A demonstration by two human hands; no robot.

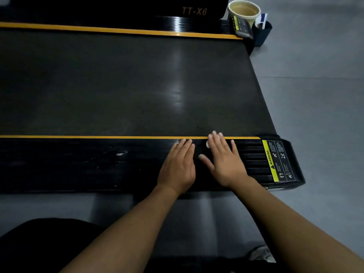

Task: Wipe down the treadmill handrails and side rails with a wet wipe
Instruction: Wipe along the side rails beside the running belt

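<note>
Our arms reach to the near side rail (78,160). Both hands lie flat by its right end: left hand (178,166) with fingers together, right hand (224,162) with fingers spread, pressing the wet wipe (207,144), mostly hidden. The rail runs long leftward, so we would slide that way.

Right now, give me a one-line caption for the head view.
Left hand and right hand flat on the near side rail, white wipe under the right, by the warning label.

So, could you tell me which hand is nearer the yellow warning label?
Right. The right hand lies flat on the side rail near the warning label; the left hand rests further along the rail.
</note>
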